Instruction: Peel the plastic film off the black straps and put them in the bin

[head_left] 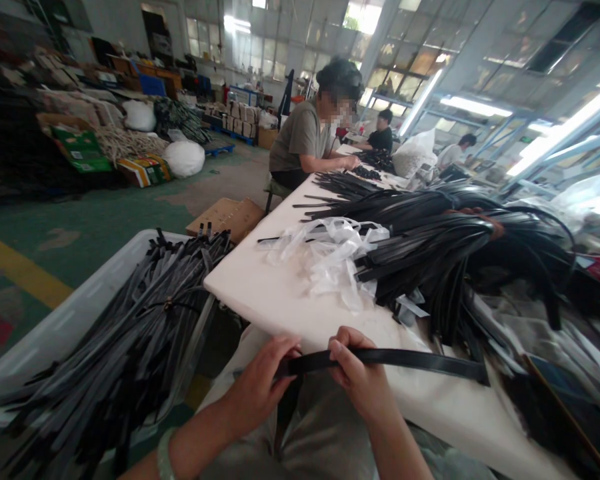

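A black strap [410,361] lies level across the near edge of the white table [275,293], and both my hands grip it. My left hand [260,387] pinches its left end. My right hand [357,377] closes round it a little further right, and the rest of the strap runs out to the right over the table. Just beyond lies a large heap of black straps [445,253] with crumpled clear plastic wrapping [330,257] beside it.
A white bin [65,327] on my left holds several wrapped black straps [130,353]. A person in a grey shirt [305,137] sits at the far end of the table, with others behind. Cardboard boxes [227,217] and sacks sit on the green floor.
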`<action>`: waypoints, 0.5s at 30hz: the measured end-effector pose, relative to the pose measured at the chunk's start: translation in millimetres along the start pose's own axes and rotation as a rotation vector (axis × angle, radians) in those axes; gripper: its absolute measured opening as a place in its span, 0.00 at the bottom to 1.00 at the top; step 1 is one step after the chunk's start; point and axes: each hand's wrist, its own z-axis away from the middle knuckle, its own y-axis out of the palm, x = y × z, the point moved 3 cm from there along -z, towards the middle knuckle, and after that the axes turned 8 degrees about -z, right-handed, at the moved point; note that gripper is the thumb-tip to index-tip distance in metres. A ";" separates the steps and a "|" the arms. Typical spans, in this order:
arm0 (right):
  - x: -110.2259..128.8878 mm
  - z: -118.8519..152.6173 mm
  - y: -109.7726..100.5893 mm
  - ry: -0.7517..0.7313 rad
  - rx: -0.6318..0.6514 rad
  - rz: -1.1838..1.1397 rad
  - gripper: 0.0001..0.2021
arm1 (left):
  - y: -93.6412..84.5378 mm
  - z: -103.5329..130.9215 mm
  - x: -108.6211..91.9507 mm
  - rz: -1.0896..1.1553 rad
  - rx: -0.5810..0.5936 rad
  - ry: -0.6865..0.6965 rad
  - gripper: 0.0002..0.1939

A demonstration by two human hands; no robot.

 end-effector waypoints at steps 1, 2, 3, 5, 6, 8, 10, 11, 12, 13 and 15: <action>1.2 1.0 -0.2 -0.002 -0.008 0.014 0.19 | -0.6 -0.6 -0.9 0.013 -0.001 -0.004 0.30; 2.8 2.0 -0.4 -0.001 -0.010 0.032 0.19 | -1.9 -1.8 -2.4 0.027 0.002 -0.012 0.30; 4.8 2.9 -0.3 0.001 -0.006 0.050 0.19 | -3.5 -3.3 -4.6 0.040 0.016 -0.018 0.30; 9.0 4.9 0.4 0.010 0.021 0.081 0.19 | -6.4 -7.1 -10.3 0.068 0.075 -0.018 0.31; 10.9 5.8 0.7 0.013 0.033 0.094 0.19 | -7.5 -9.0 -13.2 0.088 0.114 -0.014 0.31; 13.5 7.6 0.3 0.011 0.039 0.111 0.19 | -9.2 -12.5 -18.0 0.133 0.181 -0.015 0.32; 14.3 9.5 -1.1 -0.002 0.032 0.110 0.19 | -10.3 -14.8 -20.2 0.137 0.206 -0.049 0.33; 14.1 10.5 -2.2 -0.007 0.027 0.101 0.19 | -10.7 -15.2 -20.0 0.106 0.205 -0.082 0.33; 13.7 11.7 -3.4 -0.011 0.026 0.084 0.19 | -10.7 -15.1 -19.1 0.055 0.203 -0.124 0.34; 13.3 13.1 -4.8 -0.014 0.020 0.065 0.19 | -10.3 -14.3 -17.6 -0.008 0.206 -0.169 0.33; 13.2 15.9 -7.6 -0.017 0.007 0.025 0.19 | -7.7 -11.0 -12.9 -0.128 0.226 -0.261 0.28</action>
